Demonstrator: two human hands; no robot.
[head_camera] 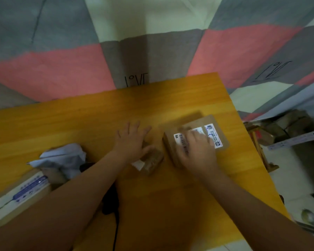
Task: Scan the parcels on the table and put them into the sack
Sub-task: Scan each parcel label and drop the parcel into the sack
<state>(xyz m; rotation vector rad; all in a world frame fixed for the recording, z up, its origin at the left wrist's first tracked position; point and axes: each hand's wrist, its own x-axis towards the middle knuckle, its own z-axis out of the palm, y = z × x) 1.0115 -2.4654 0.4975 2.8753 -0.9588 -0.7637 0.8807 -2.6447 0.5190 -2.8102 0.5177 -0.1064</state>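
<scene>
Parcels mid-table, one hand on each

Head view, the only one. Yellow wooden table [170,98] across frame, far edge against grey-and-pink patchwork cloth [62,66].

Left hand [132,140] near table centre: fingers straight and spread, nothing clasped, palm and thumb over far end of small brown parcel [152,161]. Touching or hovering: can't tell.

Right hand [198,151] laid on top of brown box [205,121], just right of small brown parcel, toward right edge. Fingers across white shipping label [211,133], covering its middle; barcode showing at label's left end. Heavy motion blur on this hand, so grasping or just pressing flat: can't tell.

Toward left edge: crumpled white-grey poly bag [65,156]. Near-left corner: cardboard box with blue-printed label [22,194], partly behind left forearm. Black scanner [111,201] with cable, between the forearms toward near edge, mostly hidden by left forearm.

Off table, past right edge: stacked cartons [286,127] and tape roll [310,217] on floor.
</scene>
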